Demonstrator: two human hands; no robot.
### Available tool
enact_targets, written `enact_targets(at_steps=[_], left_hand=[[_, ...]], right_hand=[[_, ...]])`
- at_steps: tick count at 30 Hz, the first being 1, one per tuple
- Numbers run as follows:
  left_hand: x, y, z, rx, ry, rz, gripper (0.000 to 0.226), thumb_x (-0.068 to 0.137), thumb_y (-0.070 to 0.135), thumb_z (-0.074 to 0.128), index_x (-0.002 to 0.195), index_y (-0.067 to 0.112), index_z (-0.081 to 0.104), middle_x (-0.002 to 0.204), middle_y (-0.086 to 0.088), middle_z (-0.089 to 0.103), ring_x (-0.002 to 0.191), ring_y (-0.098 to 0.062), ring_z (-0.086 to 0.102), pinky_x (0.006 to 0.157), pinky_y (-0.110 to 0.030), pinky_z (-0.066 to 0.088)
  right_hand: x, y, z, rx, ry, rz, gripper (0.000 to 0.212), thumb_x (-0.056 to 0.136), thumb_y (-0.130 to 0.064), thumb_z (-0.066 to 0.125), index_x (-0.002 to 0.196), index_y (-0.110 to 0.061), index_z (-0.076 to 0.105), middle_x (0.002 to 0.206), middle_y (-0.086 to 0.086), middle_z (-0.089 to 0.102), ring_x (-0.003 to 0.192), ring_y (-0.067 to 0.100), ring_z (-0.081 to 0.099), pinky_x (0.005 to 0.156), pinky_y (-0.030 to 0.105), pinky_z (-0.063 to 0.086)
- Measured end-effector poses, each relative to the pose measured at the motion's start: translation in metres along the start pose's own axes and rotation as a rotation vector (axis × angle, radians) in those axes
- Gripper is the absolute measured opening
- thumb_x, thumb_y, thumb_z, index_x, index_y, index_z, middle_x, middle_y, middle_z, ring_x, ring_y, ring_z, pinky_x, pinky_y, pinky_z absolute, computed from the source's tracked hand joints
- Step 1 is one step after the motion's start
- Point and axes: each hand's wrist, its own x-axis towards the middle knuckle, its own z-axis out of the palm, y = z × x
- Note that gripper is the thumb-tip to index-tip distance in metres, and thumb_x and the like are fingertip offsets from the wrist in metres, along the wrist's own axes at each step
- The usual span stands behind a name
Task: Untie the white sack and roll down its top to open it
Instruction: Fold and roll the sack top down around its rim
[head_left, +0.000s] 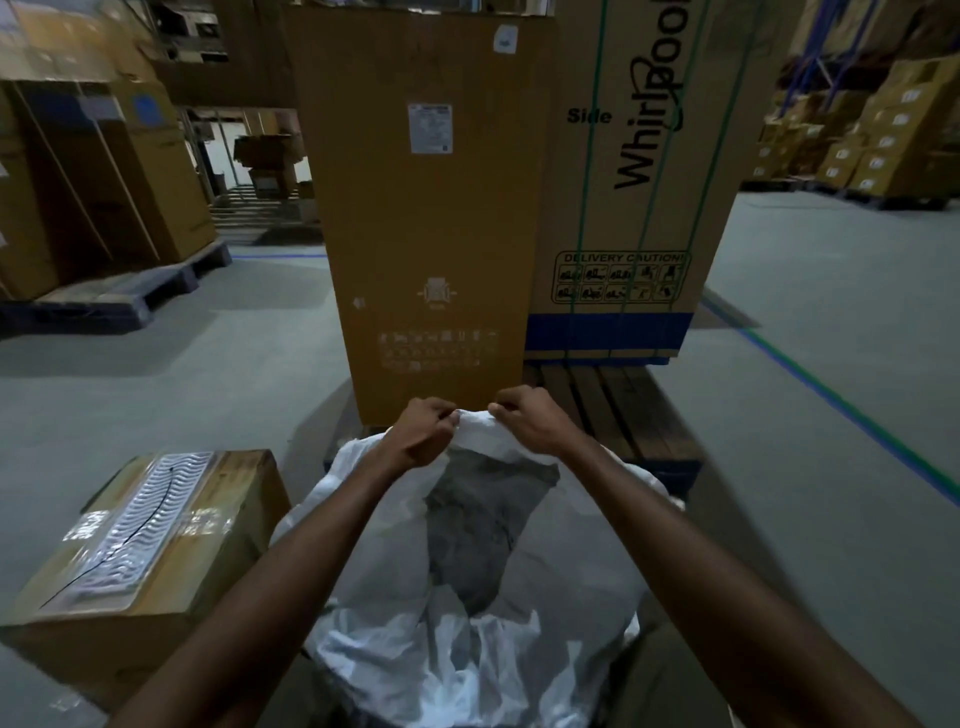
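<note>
A white sack stands on the floor right below me, its mouth open and grey material showing inside. My left hand and my right hand pinch the far edge of the sack's rim, close together, knuckles up. Both forearms reach across the sack's opening. The near side of the rim lies crumpled in folds towards me. No tie or string shows.
A low cardboard box with a plastic-wrapped top sits to the left of the sack. Two tall cartons stand just beyond on a wooden pallet. More stacked boxes line both sides of the grey floor.
</note>
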Motion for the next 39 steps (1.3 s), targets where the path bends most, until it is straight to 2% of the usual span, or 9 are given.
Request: enact_targets(at_steps=[5, 11, 16, 18, 23, 26, 29, 35, 39], left_hand=[[0.010, -0.001, -0.001, -0.061, -0.099, -0.183, 0.029, 0.078, 0.043, 0.037, 0.061, 0.020, 0.043, 0.063, -0.001, 0.041, 0.061, -0.018, 0.036, 0.062, -0.033, 0.028], [0.008, -0.003, 0.000, 0.187, -0.288, 0.093, 0.044, 0.094, 0.063, 0.045, 0.126, 0.033, 0.050, 0.125, 0.003, 0.052, 0.107, -0.016, 0.052, 0.088, -0.039, 0.047], [0.009, 0.018, 0.010, -0.004, -0.247, 0.029, 0.024, 0.105, 0.024, 0.049, 0.088, 0.015, 0.062, 0.085, -0.005, 0.061, 0.076, -0.019, 0.052, 0.074, -0.044, 0.048], [0.014, 0.017, 0.006, 0.105, -0.208, -0.030, 0.029, 0.106, 0.032, 0.046, 0.099, 0.017, 0.071, 0.092, -0.001, 0.066, 0.081, -0.019, 0.058, 0.080, -0.040, 0.049], [0.024, 0.001, 0.000, 0.065, -0.286, -0.158, 0.036, 0.102, 0.025, 0.050, 0.070, 0.012, 0.061, 0.071, -0.003, 0.049, 0.067, -0.017, 0.041, 0.065, -0.034, 0.039], [0.021, -0.004, -0.001, 0.020, -0.334, -0.140, 0.045, 0.102, 0.047, 0.047, 0.116, 0.010, 0.068, 0.107, -0.006, 0.065, 0.092, -0.021, 0.057, 0.090, -0.047, 0.051], [0.014, 0.001, 0.009, 0.308, -0.340, -0.009, 0.065, 0.091, 0.076, 0.046, 0.142, 0.036, 0.041, 0.135, 0.000, 0.050, 0.121, -0.025, 0.050, 0.103, -0.054, 0.042], [0.017, 0.028, 0.027, 0.180, -0.250, 0.133, 0.029, 0.105, 0.031, 0.046, 0.102, 0.015, 0.070, 0.099, 0.004, 0.061, 0.092, -0.027, 0.058, 0.074, -0.037, 0.045], [0.024, 0.021, 0.030, 0.254, -0.220, -0.092, 0.040, 0.090, 0.048, 0.040, 0.083, 0.017, 0.065, 0.081, 0.002, 0.053, 0.072, -0.019, 0.048, 0.064, -0.031, 0.036]], right_hand=[[-0.011, -0.008, 0.011, -0.434, 0.153, -0.066, 0.009, 0.099, -0.018, 0.046, 0.093, -0.018, 0.052, 0.089, 0.001, 0.057, 0.076, 0.022, 0.053, 0.065, 0.038, 0.042], [0.008, 0.008, -0.001, 0.024, -0.078, 0.253, 0.030, 0.100, -0.019, 0.039, 0.070, -0.018, 0.039, 0.071, 0.002, 0.041, 0.064, 0.018, 0.034, 0.062, 0.036, 0.029], [0.010, 0.012, -0.010, 0.315, -0.096, 0.210, 0.033, 0.107, -0.028, 0.045, 0.080, -0.016, 0.059, 0.078, 0.000, 0.053, 0.067, 0.013, 0.046, 0.066, 0.032, 0.039], [0.008, 0.016, -0.005, 0.186, -0.013, 0.076, 0.035, 0.106, -0.045, 0.047, 0.104, -0.017, 0.067, 0.100, -0.005, 0.064, 0.086, 0.014, 0.061, 0.077, 0.036, 0.050], [-0.006, 0.031, 0.004, -0.416, 0.023, -0.108, 0.015, 0.107, -0.034, 0.046, 0.098, -0.022, 0.047, 0.092, 0.002, 0.058, 0.074, 0.019, 0.054, 0.061, 0.033, 0.044], [-0.006, 0.037, 0.002, -0.287, 0.056, 0.027, 0.016, 0.107, -0.025, 0.044, 0.098, -0.019, 0.056, 0.090, 0.004, 0.061, 0.075, 0.023, 0.059, 0.064, 0.039, 0.048], [0.002, 0.038, -0.004, -0.063, -0.020, 0.132, 0.032, 0.108, -0.027, 0.044, 0.082, -0.015, 0.059, 0.078, 0.003, 0.060, 0.070, 0.022, 0.057, 0.066, 0.038, 0.045], [-0.002, 0.037, -0.016, 0.209, -0.196, 0.167, 0.046, 0.109, -0.042, 0.042, 0.080, -0.009, 0.056, 0.061, -0.004, 0.042, 0.053, 0.011, 0.038, 0.048, 0.020, 0.034], [-0.018, 0.043, -0.004, -0.351, -0.015, 0.066, 0.050, 0.102, -0.067, 0.034, 0.100, -0.022, 0.057, 0.083, -0.002, 0.059, 0.074, 0.015, 0.057, 0.071, 0.036, 0.050]])
